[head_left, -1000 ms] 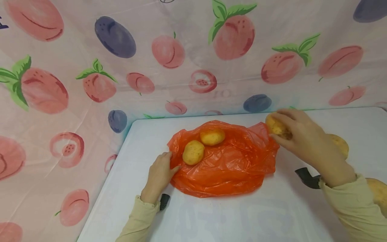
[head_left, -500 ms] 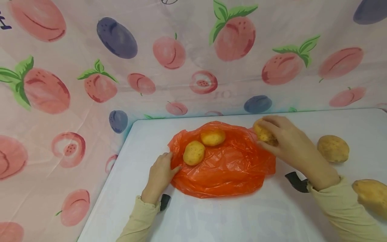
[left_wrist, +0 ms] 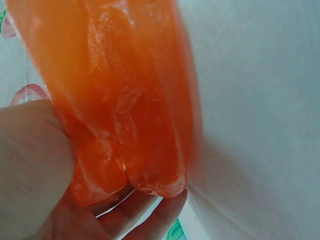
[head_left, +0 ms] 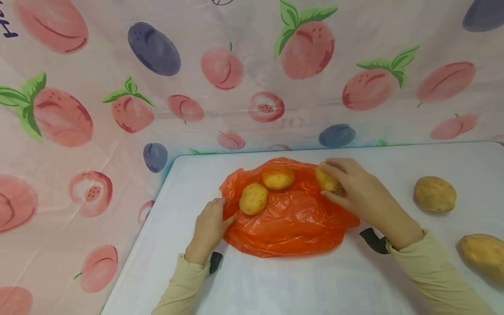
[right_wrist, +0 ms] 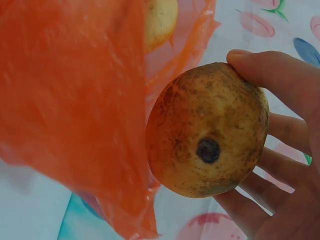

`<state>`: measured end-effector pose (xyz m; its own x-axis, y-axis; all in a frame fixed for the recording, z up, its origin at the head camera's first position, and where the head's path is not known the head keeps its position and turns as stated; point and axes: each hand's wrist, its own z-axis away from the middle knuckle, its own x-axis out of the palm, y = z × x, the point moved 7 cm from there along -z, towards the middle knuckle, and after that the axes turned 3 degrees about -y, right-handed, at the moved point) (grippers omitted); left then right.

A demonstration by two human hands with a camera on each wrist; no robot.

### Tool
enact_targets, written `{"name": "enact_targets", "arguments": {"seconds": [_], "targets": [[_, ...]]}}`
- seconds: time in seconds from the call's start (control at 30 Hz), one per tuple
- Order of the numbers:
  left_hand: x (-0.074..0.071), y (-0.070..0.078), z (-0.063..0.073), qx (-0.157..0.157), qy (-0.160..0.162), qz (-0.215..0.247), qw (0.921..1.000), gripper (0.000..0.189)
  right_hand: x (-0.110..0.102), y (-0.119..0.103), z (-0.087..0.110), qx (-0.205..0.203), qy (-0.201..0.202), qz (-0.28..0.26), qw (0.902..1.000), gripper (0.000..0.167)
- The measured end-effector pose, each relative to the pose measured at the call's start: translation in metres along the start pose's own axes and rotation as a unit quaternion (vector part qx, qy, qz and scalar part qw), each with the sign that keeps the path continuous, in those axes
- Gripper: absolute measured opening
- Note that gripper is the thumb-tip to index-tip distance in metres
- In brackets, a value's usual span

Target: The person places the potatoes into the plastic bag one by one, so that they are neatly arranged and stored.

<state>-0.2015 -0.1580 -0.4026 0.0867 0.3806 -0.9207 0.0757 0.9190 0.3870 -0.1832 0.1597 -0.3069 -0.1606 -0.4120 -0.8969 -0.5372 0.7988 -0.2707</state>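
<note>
An orange-red plastic bag (head_left: 291,229) lies spread on the white table. Two yellow potatoes (head_left: 253,199) rest on its left part, one behind the other. My left hand (head_left: 208,229) holds the bag's left edge; the left wrist view shows the film (left_wrist: 125,100) between thumb and fingers. Over the bag's right part, my right hand (head_left: 358,190) grips a third potato (head_left: 328,178) between thumb and fingers. In the right wrist view that potato (right_wrist: 200,130) has a dark round spot, and its side touches or nearly touches the bag's film.
Two more potatoes lie to the right on the table (head_left: 299,288): one browner potato (head_left: 435,194) farther back, one larger potato (head_left: 482,256) near the right edge. Behind the table hangs a fruit-printed cloth (head_left: 252,74). A black strap piece (head_left: 374,240) shows at my right wrist.
My right hand has carried its potato leftward, from the bag's right edge to over the bag. My left hand and the two potatoes on the bag have stayed in place.
</note>
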Motion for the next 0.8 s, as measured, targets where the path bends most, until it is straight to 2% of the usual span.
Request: {"name": "enact_targets", "arguments": {"seconds": [0.37,0.6,0.8], "targets": [[0.0,0.0,0.0,0.0,0.0,0.0,1.0,0.06,0.024,-0.006,-0.004,-0.017,-0.031,-0.016,0.9992,0.054],[0.0,-0.001,0.0,-0.004,-0.002,0.002,1.0,0.06,0.041,-0.008,-0.005,-0.017,-0.059,-0.007,0.9981,0.056],[0.0,0.0,0.0,-0.004,0.0,-0.002,1.0,0.06,0.051,-0.009,-0.008,-0.029,-0.064,0.002,0.9975,0.057]]}}
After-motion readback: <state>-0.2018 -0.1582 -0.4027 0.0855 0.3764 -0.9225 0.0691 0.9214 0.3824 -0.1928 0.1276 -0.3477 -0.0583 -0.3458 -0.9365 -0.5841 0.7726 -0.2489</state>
